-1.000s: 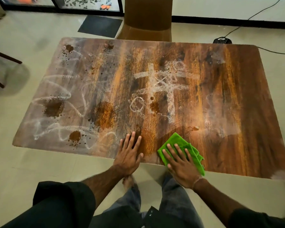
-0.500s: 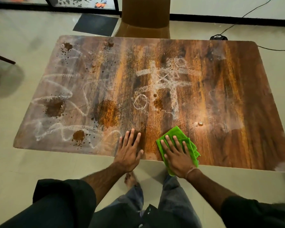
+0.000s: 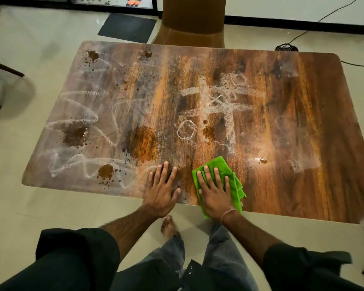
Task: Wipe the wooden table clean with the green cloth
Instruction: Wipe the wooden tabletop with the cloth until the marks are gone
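The wooden table [image 3: 303, 127] fills the middle of the view, marked with white chalk scribbles [image 3: 216, 101] and brown powder stains [image 3: 76, 134]. A folded green cloth [image 3: 232, 181] lies at the table's near edge, right of centre. My right hand [image 3: 213, 190] presses flat on the cloth with fingers spread. My left hand [image 3: 161, 189] rests flat on the bare wood just left of it, fingers apart, holding nothing. The right part of the table looks cleaner than the left.
A brown chair [image 3: 192, 19] stands at the table's far side. A dark mat [image 3: 127, 28] lies on the tiled floor beyond. A black cable and adapter [image 3: 286, 47] run at the far right. Another chair's legs [image 3: 0, 85] show at the left.
My right hand slid the green cloth leftward along the near edge, closer to my left hand. My left hand stayed flat in the same spot.
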